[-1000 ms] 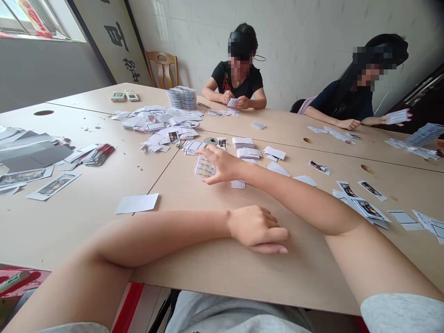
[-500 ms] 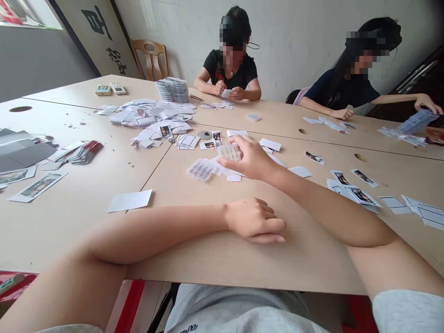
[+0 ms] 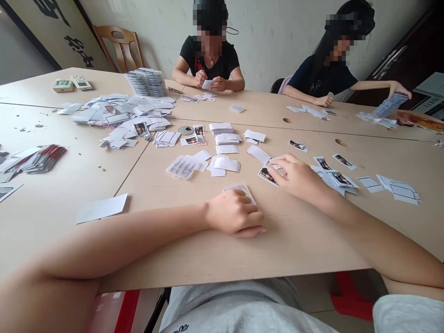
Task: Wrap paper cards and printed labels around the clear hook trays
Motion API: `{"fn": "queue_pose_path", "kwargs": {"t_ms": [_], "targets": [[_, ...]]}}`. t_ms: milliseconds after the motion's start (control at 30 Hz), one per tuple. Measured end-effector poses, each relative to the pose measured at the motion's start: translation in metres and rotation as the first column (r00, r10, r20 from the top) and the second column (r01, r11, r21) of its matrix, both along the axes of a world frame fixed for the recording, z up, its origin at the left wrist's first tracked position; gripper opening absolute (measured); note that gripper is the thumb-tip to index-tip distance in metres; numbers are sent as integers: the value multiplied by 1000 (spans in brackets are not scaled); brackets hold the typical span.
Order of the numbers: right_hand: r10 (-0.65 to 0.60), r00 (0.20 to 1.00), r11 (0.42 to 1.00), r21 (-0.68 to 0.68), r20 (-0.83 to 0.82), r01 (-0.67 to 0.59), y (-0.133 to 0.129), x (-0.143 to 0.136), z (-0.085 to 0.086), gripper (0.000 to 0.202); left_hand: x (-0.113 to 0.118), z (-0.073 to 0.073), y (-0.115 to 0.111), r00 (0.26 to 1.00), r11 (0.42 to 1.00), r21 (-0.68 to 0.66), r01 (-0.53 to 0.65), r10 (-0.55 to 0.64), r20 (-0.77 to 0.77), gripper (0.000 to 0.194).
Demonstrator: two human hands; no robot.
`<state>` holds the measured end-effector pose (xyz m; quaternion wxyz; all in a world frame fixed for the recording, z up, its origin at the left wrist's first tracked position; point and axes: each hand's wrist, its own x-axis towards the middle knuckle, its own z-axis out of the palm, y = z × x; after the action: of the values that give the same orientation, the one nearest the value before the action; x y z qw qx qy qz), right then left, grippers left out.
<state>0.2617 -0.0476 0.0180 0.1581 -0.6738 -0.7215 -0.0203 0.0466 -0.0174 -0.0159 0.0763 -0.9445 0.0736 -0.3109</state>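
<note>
My left hand [image 3: 236, 213] rests on the table with its fingers curled; what it holds, if anything, is hidden. Just behind it lies a clear plastic case [image 3: 243, 188], partly covered by the hand. My right hand [image 3: 294, 178] reaches over the table, fingers spread, its tips at a small dark-pictured card [image 3: 268, 175]. Another clear case [image 3: 181, 167] lies further left, beside loose white cards [image 3: 227, 164]. Stacked white cards [image 3: 222, 129] stand behind those.
A large heap of cards [image 3: 121, 111] and stacked clear cases [image 3: 145, 82] are at the back left. Picture cards [image 3: 342, 179] lie at the right. A person [image 3: 210, 60] and another person [image 3: 326, 69] sit across the table [image 3: 194, 259]. A tape roll [image 3: 186, 130] lies mid-table.
The clear case has left my right hand and now lies behind my left hand. My right hand has moved right to the picture card. The camera view has shifted right.
</note>
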Motion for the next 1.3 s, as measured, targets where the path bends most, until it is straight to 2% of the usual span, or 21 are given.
{"fn": "queue_pose_path", "kwargs": {"t_ms": [100,200,367,433,500,567,667,800,933,1033,1133,1233,1300], "targets": [[-101,994,994,-36,49,103,-8,44,-4,33,0,2,2,996,997,5,-76,76,-39,25],[-189,982,980,-57,13,189,-15,85,-4,30,1,3,3,990,992,5,-123,123,-69,17],[-288,946,936,166,-148,311,-17,128,9,22,3,2,6,979,983,-16,-182,180,-97,17],[-321,930,925,153,-178,348,-17,137,14,20,3,1,7,974,978,-24,-208,205,-101,18],[-368,915,926,25,-163,376,-20,144,17,21,4,1,7,970,972,-40,-231,227,-93,18],[-435,889,898,-145,-141,416,-24,152,19,24,4,1,7,968,969,-54,-240,235,-88,18],[-483,863,853,-306,-150,424,-32,165,20,43,5,1,8,969,970,-64,-234,227,-102,19],[-430,895,852,-383,-121,358,-39,180,17,73,5,2,10,974,978,-66,-199,190,-125,18],[-342,938,846,-451,-52,283,-36,186,10,87,5,2,12,979,991,-51,-127,117,-167,17],[-315,947,838,-486,-56,250,-32,188,5,87,4,3,13,979,996,-48,-73,62,-192,15],[-370,920,818,-512,-125,260,-29,191,1,81,5,4,13,982,996,-64,-62,50,-184,14],[-433,879,817,-499,-200,289,-29,193,1,65,5,4,13,983,995,-78,-63,48,-178,13],[-431,871,828,-486,-236,279,-31,193,4,50,5,5,13,981,995,-75,-66,51,-187,14]]}}
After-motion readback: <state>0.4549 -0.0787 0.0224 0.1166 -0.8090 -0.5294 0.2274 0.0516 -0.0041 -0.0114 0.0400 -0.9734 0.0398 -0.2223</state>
